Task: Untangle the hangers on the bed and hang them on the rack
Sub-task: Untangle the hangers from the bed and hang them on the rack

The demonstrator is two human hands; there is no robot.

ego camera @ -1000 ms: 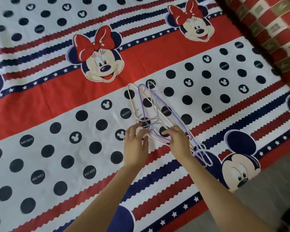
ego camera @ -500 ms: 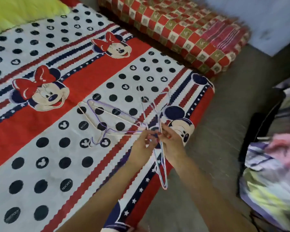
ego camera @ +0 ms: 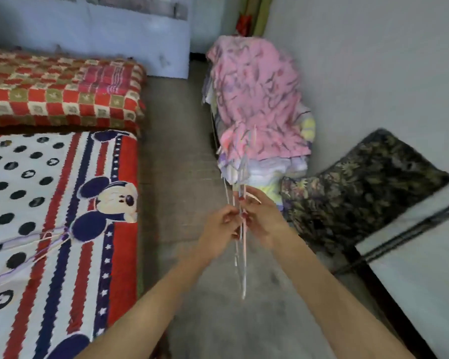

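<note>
Both hands pinch thin hangers (ego camera: 240, 244) over the floor (ego camera: 176, 182): left hand (ego camera: 219, 229) and right hand (ego camera: 263, 220) close together. More hangers (ego camera: 49, 238) lie on the bed (ego camera: 119, 229) at left.

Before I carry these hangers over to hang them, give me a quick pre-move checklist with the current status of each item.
1. Both hands grip the bundle: ok. Left hand and right hand pinch the hangers in hand.
2. Bundle clear of the bed: ok, it hangs over the floor.
3. Bundle untangled: cannot tell, blurred, strands overlap.
4. All hangers collected: not ok, hangers on the bed remain.
5. Free rail on the rack: cannot tell, pink cloth covers what stands there.
</note>
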